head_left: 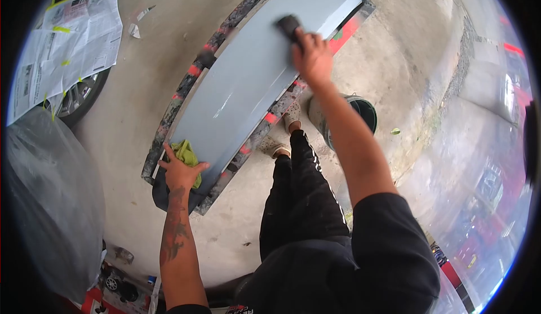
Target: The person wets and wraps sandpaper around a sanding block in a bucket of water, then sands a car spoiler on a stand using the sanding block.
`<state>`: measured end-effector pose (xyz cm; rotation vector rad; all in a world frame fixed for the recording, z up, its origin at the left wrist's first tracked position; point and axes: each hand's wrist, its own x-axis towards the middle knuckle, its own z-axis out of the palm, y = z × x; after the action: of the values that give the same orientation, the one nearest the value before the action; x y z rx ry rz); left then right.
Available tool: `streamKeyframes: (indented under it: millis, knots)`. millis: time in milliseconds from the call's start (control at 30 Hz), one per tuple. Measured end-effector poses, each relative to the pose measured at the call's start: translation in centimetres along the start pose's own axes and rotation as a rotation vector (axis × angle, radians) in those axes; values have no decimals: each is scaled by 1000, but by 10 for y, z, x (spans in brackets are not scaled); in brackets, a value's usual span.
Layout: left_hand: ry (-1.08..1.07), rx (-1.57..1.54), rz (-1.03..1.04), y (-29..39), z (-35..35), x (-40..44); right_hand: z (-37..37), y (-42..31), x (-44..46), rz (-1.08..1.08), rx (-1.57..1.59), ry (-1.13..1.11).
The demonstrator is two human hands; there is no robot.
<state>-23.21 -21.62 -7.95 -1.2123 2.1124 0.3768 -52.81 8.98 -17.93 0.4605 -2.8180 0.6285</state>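
Observation:
A long grey panel [234, 85] with a smooth, slightly shiny surface lies slantwise on a padded stand [194, 70]. Near its lower end, my left hand [181, 174] holds a crumpled green cloth [185, 153] against the surface, thumb and fingers spread around it. Further up the panel, my right hand [313, 60] is closed on a dark block [288, 26], which looks like a sanding block. Motion blurs the block, and its underside is hidden.
A dark bucket [365, 114] stands right of my legs. At the left are a wheel [84, 97] partly covered with taped paper [70, 43], and grey plastic sheeting [53, 201]. Clear plastic sheeting [479, 201] hangs at the right. Scraps [135, 30] lie on the concrete floor.

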Motion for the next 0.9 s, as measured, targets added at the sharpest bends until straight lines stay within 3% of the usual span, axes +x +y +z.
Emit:
streamKeyframes:
  millis: [67, 133, 300, 467, 533, 633, 667, 733, 800, 900]
  knots:
    - [11, 2, -4, -1, 2, 2, -8, 30, 42, 121, -100, 62]
    - [0, 1, -10, -3, 3, 2, 1, 29, 34, 84, -59, 94]
    - [-19, -46, -12, -1, -1, 1, -26, -39, -48, -84, 113, -191]
    - [-4, -36, -22, 5, 1, 0, -1, 87, 61, -79, -53, 6]
    - [12, -38, -25, 5, 0, 0, -15, 110, 118, 159, -184, 9]
    - [21, -54, -23, 4, 3, -1, -7, 108, 111, 164, -147, 33]
    - [20, -62, -29, 4, 4, 0, 3, 107, 88, 50, -122, 6]
    - [21, -70, -28, 4, 3, 2, -22, 64, 45, 32, 1, -104]
    - [22, -73, -21, 3, 4, 1, -31, 78, 50, -79, 40, -152]
    - [31, -63, -24, 5, 5, 1, -14, 149, 120, 12, -118, -44]
